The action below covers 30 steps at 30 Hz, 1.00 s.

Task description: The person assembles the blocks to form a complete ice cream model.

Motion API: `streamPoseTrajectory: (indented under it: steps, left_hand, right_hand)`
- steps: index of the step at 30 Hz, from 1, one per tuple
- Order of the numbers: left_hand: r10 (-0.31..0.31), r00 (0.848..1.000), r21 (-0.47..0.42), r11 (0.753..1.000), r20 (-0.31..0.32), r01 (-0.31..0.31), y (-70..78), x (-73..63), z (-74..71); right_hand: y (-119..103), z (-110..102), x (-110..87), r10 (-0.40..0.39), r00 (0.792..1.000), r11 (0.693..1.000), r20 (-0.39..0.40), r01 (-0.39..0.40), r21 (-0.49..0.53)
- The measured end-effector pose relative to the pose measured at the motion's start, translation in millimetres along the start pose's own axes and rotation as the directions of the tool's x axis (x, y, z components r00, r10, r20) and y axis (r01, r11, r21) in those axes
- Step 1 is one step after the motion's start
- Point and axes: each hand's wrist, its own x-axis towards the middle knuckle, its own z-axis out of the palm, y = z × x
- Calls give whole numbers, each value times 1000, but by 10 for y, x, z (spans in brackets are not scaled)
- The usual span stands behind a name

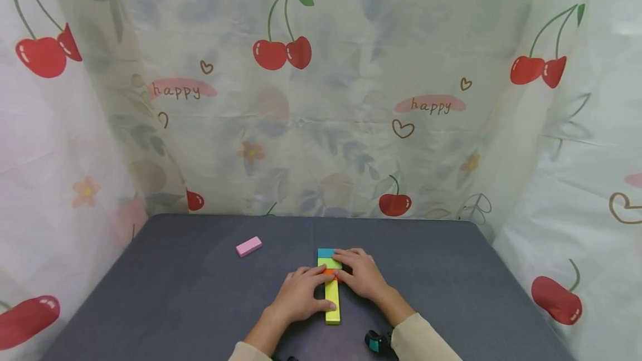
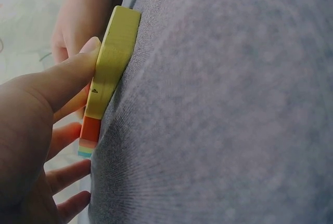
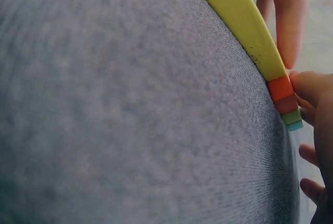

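Four flat blocks lie end to end in a line on the dark grey table (image 1: 175, 294): teal (image 1: 325, 253) farthest, then light green (image 1: 328, 263), orange (image 1: 329, 273) and a long yellow one (image 1: 332, 305) nearest me. My left hand (image 1: 300, 295) rests at the line's left side, its thumb straight against the yellow block (image 2: 112, 63) and its fingers reaching the orange block (image 2: 90, 129). My right hand (image 1: 363, 275) lies on the right side, fingers over the green and teal blocks and thumb (image 3: 312, 86) touching the orange block (image 3: 281, 88). Neither hand lifts anything.
A pink block (image 1: 248, 246) lies alone on the table, to the left of the line and a little farther back. A cherry-print curtain (image 1: 321, 99) walls in the table at the back and both sides. A wrist camera (image 1: 377, 343) shows at my right sleeve.
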Motion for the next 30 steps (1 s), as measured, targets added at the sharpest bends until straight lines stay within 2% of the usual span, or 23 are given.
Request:
streamPoseTrajectory:
  steps: [4,8,13,17,24,30]
  left_hand:
    - [5,1000,2,1000,-10,-5,6,-2,-1]
    - [9,1000,-5,1000,-18,-9,6,-1,3]
    - [1,1000,-11,1000,-24,-2,-4,7,14]
    - [0,999,-12,1000,-32,-1,-11,8,21]
    - [9,999,-23,1000,-42,-10,-13,1,26]
    - [23,999,-37,999,-25,-24,-31,12,2]
  right_hand:
    - [-3,-19,-3,-4,1000,1000,19,4,10]
    - [-9,-73,4,1,996,999,91,-5,44]
    - [-10,-141,26,29,975,996,219,-47,76]
    - [-23,-140,24,46,959,998,279,-58,36]
    - [-74,-124,-6,70,958,997,279,-74,3]
    - [-78,-131,-17,64,961,998,269,-68,7]
